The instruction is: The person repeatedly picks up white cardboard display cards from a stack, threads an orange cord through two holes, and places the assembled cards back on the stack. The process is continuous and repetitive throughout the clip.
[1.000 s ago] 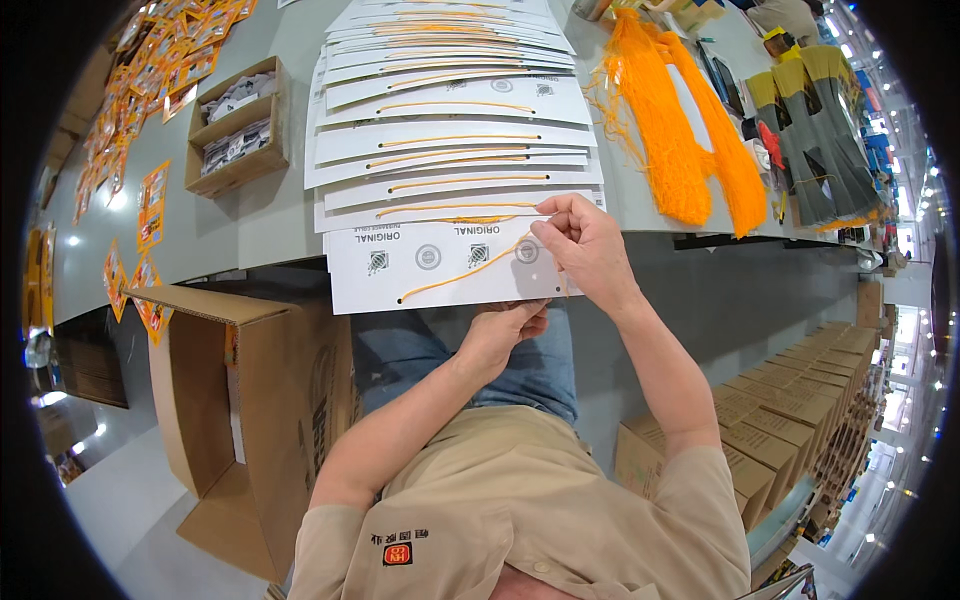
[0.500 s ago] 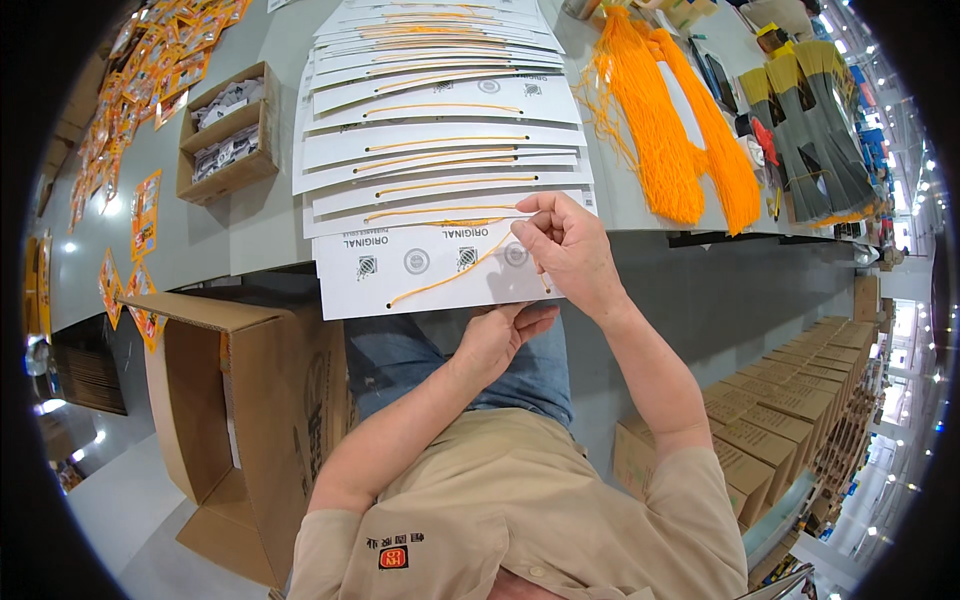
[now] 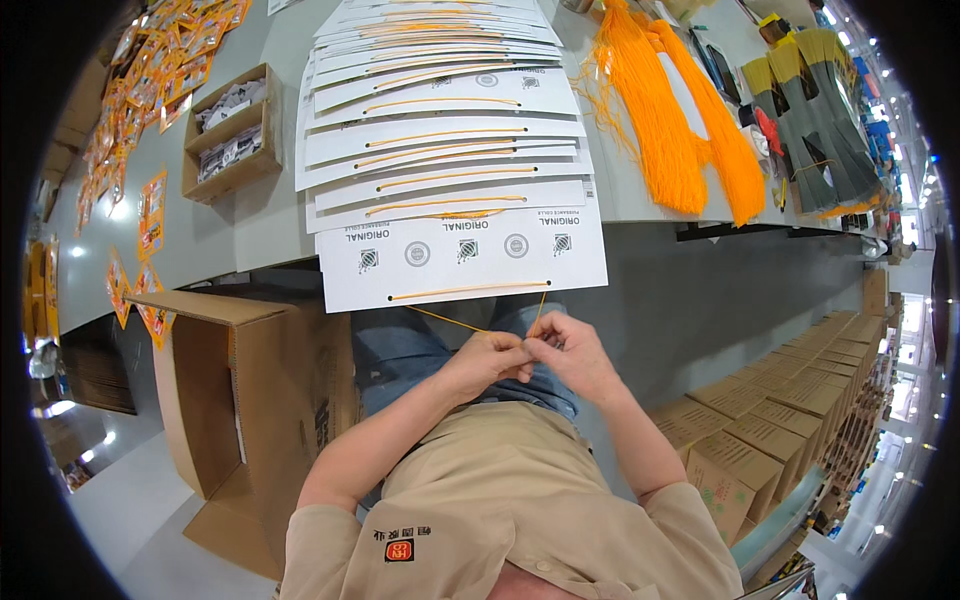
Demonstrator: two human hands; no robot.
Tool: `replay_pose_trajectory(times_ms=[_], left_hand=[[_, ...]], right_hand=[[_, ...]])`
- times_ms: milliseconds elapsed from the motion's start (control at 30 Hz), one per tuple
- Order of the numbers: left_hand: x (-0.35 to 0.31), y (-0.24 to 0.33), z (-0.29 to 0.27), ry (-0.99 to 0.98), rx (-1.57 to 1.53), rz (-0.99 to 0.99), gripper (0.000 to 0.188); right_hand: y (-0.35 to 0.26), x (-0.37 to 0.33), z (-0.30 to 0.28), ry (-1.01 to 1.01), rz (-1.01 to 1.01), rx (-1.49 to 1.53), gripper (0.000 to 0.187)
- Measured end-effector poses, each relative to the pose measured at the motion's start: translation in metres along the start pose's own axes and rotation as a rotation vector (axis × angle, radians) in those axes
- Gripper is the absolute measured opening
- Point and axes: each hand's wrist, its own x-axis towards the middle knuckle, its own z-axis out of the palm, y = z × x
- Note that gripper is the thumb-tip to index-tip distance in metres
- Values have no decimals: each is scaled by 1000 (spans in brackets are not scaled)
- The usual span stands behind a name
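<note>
A white printed card (image 3: 460, 262) lies nearest me at the table's front edge, on a stack of overlapping cards. An orange string (image 3: 470, 291) runs across it between two holes, and both string ends come off its near edge toward me. In front of my lap, my left hand (image 3: 485, 364) pinches one end. Touching it at the fingertips, my right hand (image 3: 574, 356) pinches the other. Where the ends meet is hidden by my fingers. Behind, the fanned cards (image 3: 440, 130) each carry a similar orange string.
Bundles of orange strings (image 3: 655, 130) and grey-yellow strips (image 3: 815, 120) lie at right. A divided cardboard box (image 3: 232, 135) of small packets and orange sachets (image 3: 150, 215) lie left. An open carton (image 3: 265, 400) stands left of my legs; carton rows (image 3: 770, 430) line the right floor.
My right hand has come down from the card's far edge to meet my left hand below it. The string, formerly slack over the card, now lies straight between the holes.
</note>
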Motion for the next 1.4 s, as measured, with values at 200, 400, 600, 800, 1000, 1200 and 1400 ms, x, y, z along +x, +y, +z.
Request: replay_pose_trajectory(times_ms=[200,400,600,800,1000,1200,1400], left_hand=[[-28,-4,-1,208,-35,112,19],[-41,29,5,589,378,446,15],[-20,29,-7,678,307,562,18],[-37,26,-13,446,385,491,21],[-22,15,-15,576,120,561,12],[-37,24,-8,771,152,505,18],[-71,66,27,311,-328,728,35]], right_hand=[[-5,16,45,-75,-197,-196,15],[7,27,37,-31,28,66,24],[15,7,62,69,-19,138,24],[3,18,54,212,-502,-313,15],[10,16,58,223,-510,-149,10],[46,17,31,301,-313,-264,17],[43,9,-45,304,-513,-368,11]])
